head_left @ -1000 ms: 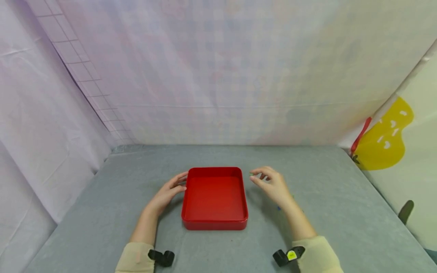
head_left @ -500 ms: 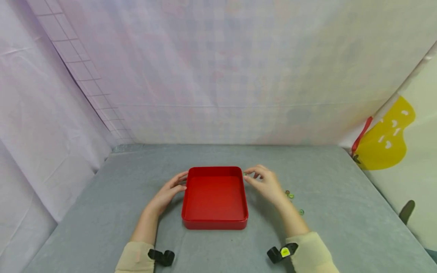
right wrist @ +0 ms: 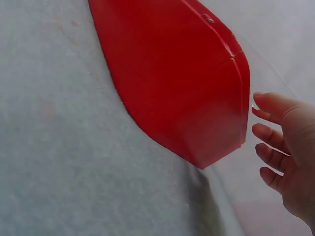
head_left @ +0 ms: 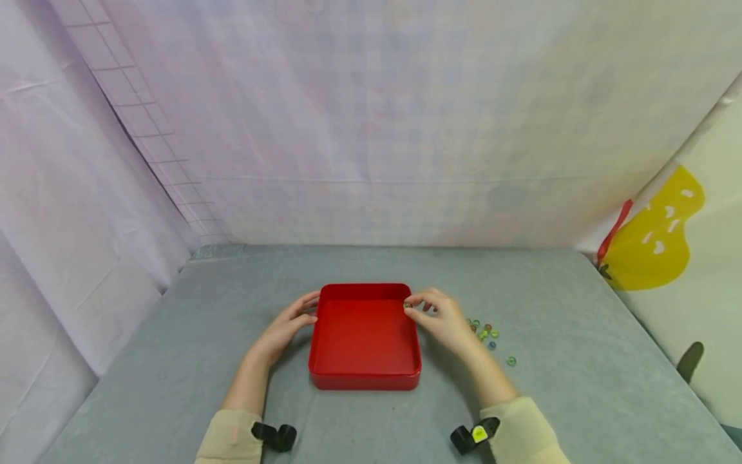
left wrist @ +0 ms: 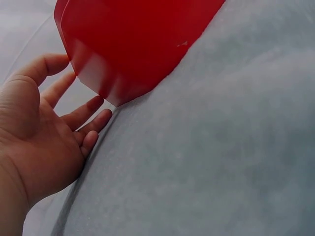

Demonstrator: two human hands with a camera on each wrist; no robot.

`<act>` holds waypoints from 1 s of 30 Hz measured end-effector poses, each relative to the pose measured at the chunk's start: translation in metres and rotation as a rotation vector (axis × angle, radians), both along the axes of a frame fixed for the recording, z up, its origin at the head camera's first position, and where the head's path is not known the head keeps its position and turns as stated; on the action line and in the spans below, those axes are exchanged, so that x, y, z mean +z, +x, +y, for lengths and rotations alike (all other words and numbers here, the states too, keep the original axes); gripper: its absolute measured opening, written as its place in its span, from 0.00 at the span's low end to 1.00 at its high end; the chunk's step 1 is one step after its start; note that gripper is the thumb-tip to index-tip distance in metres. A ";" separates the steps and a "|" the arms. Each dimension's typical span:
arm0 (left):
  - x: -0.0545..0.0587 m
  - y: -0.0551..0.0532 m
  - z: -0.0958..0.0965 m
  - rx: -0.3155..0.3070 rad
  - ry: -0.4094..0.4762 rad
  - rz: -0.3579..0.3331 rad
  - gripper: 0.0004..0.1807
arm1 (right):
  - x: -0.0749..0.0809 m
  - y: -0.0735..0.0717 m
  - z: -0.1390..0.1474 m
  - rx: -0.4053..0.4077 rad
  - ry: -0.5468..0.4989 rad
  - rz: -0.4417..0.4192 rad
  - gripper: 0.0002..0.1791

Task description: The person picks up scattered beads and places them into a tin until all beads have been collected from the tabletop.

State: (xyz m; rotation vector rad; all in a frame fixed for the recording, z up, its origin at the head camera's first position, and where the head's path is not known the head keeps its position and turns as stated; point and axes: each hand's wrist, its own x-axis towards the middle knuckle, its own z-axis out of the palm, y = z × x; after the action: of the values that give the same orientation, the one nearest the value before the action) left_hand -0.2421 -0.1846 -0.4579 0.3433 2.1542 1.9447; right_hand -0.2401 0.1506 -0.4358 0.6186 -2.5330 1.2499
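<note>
Midway between the left and right edges of the grey-covered counter [head_left: 580, 322], well short of its far edge: red tray [head_left: 365, 382], flat on its base. Left hand [head_left: 281, 330]: fingers spread along the outside of the left wall by the far-left corner, fingertips touching, nothing grasped. Right hand [head_left: 439, 319]: grip narrowed to a pinch, thumb and finger on one small marble [head_left: 408, 305], at the right wall near the far-right corner; cannot tell whether the marble is fully past the rim. More loose marbles [head_left: 495, 334] lie on the counter right of the tray. Handling, judged: bring the pinch well clear of the rim before easing it, and release low above the tray floor, since a smooth round piece would likely bounce; light left-hand contact should stop the tray sliding. Orientation: tray mouth faces up, near and far walls roughly parallel to the counter's far edge; outline near square, no clear long axis. Marble looks round; no pointing direction readable.
</note>
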 end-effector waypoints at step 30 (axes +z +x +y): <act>-0.001 -0.002 0.000 0.011 -0.002 -0.014 0.29 | -0.019 -0.003 -0.015 0.056 -0.025 0.014 0.08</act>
State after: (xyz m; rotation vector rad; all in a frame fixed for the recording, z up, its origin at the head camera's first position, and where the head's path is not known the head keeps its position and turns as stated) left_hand -0.2443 -0.1841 -0.4591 0.3175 2.1532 1.9451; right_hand -0.2432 0.1360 -0.4543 0.6945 -2.5008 1.2896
